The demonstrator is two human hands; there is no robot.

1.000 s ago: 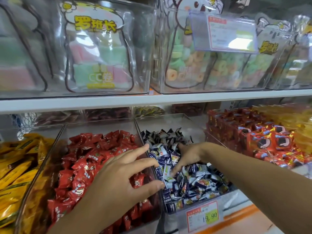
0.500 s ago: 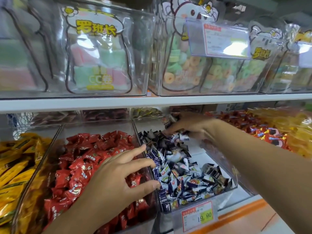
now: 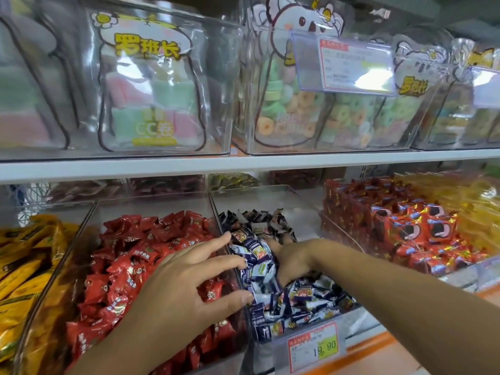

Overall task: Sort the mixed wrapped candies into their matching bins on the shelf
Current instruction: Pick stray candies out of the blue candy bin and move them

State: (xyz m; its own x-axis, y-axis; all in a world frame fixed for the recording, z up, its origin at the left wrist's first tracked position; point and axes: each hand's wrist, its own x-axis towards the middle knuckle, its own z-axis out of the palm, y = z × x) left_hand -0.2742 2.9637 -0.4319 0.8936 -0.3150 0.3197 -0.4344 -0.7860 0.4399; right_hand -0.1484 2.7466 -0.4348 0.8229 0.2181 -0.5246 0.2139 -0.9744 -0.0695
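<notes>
The left hand lies spread over the red wrapped candies, fingers apart and fairly straight. Its fingertips and thumb reach to the clear wall that parts this bin from the next one to the right, and it pinches nothing that shows. The right hand is pushed down into the heap of blue-and-white wrapped candies in the middle bin. Its fingers are sunk among the wrappers and hidden, so whether they grip any candy cannot be told. The forearm comes in from the lower right, over the bin's front corner. The blue-and-white candies are piled toward the front and left of their bin, and the back part of its floor is bare. A price tag reading 19.90 is fixed to the front of it. Left of the red candies, a bin holds yellow packets. To the right, red-orange packets with dark round marks are stacked, and beyond them is a mass of yellow wrappers. A white shelf board runs across above the bins. It carries clear boxes with bags of pastel block sweets and ring-shaped sweets, and a clear-sleeved price label hangs before the latter.
</notes>
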